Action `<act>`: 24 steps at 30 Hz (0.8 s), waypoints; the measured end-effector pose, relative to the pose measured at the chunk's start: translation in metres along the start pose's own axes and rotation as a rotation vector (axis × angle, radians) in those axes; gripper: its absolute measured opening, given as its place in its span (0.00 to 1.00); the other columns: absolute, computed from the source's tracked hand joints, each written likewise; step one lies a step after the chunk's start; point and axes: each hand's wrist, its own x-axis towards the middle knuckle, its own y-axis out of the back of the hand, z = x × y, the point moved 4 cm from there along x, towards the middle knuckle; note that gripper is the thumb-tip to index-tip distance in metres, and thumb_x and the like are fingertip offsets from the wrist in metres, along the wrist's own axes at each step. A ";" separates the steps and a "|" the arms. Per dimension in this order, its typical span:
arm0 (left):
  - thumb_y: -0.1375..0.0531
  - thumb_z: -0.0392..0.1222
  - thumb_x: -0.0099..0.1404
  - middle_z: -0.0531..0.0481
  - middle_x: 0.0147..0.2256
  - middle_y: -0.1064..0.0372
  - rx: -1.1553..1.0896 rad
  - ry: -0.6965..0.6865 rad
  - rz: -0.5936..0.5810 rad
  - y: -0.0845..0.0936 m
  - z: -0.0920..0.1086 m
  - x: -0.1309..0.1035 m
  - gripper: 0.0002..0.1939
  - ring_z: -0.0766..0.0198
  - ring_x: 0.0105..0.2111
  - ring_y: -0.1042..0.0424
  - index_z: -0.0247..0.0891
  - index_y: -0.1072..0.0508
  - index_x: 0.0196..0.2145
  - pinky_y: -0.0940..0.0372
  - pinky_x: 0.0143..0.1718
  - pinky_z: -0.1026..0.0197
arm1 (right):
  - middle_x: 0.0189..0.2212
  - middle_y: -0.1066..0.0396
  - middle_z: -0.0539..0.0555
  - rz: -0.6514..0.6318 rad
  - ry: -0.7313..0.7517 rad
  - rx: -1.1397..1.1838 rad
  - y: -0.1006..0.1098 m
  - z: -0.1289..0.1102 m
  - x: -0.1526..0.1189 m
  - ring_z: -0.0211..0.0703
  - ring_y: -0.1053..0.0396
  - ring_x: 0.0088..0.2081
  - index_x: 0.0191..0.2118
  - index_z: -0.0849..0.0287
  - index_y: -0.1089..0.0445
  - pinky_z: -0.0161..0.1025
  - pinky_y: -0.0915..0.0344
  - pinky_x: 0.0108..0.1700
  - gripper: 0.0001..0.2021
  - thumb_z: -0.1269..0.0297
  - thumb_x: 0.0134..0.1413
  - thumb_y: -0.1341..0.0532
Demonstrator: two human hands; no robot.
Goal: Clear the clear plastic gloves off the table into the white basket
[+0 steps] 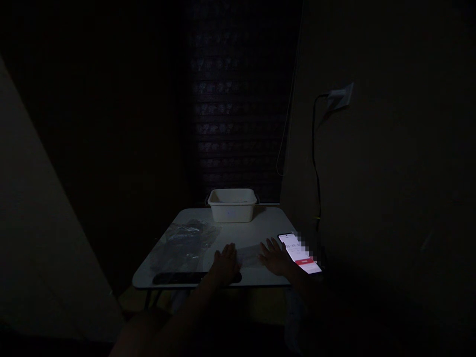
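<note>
A thin, see-through sheet, perhaps a plastic bag (pixel 248 255), lies flat on the white table (pixel 226 235) between my hands. My left hand (pixel 225 263) rests at its left edge, palm down with the fingers stretched forward. At the sheet's right end, my right hand (pixel 274 256) lies with its fingers spread. Neither hand grips anything. Further left on the tabletop is crumpled clear plastic (pixel 191 240) that catches some light. The dimness hides finer detail of the sheet.
A white plastic basin (pixel 232 212) stands at the table's back edge. A lit phone (pixel 297 253) lies by the right edge. Along the front edge runs a dark slot (pixel 178 278). A black cord (pixel 315 158) hangs from the wall outlet (pixel 341 96) on the right.
</note>
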 end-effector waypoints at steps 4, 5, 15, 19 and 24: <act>0.64 0.47 0.57 0.39 0.51 0.61 0.025 0.026 0.013 -0.004 -0.001 0.001 0.25 0.53 0.50 0.60 0.30 0.51 0.48 0.56 0.42 0.47 | 0.52 0.61 0.58 -0.001 -0.004 -0.016 0.000 0.001 0.002 0.51 0.70 0.52 0.51 0.60 0.56 0.55 0.69 0.46 0.29 0.49 0.45 0.67; 0.64 0.47 0.57 0.39 0.51 0.61 0.028 0.030 0.013 -0.004 -0.001 0.001 0.25 0.53 0.49 0.60 0.30 0.50 0.48 0.56 0.42 0.48 | 0.52 0.61 0.58 0.003 -0.004 -0.017 0.000 0.001 0.003 0.51 0.69 0.52 0.51 0.60 0.56 0.55 0.68 0.46 0.29 0.48 0.45 0.68; 0.64 0.46 0.57 0.37 0.42 0.44 0.020 0.211 0.095 0.015 0.002 -0.003 0.24 0.53 0.41 0.46 0.29 0.39 0.40 0.54 0.40 0.48 | 0.52 0.60 0.59 0.040 -0.009 0.002 0.008 -0.002 0.005 0.50 0.67 0.52 0.51 0.64 0.55 0.53 0.66 0.47 0.31 0.48 0.45 0.67; 0.59 0.42 0.55 0.39 0.35 0.39 0.003 0.223 0.065 0.022 -0.001 -0.002 0.17 0.56 0.36 0.41 0.31 0.37 0.35 0.49 0.36 0.52 | 0.51 0.58 0.60 0.003 0.022 0.020 0.011 -0.006 0.001 0.51 0.65 0.52 0.50 0.65 0.54 0.53 0.65 0.47 0.30 0.49 0.45 0.63; 0.55 0.35 0.52 0.43 0.30 0.37 -0.053 0.186 -0.004 0.022 -0.006 0.002 0.11 0.59 0.32 0.38 0.34 0.36 0.31 0.45 0.31 0.58 | 0.47 0.49 0.62 -0.053 0.077 0.094 0.023 -0.010 0.001 0.49 0.51 0.47 0.48 0.65 0.49 0.45 0.52 0.43 0.26 0.54 0.44 0.57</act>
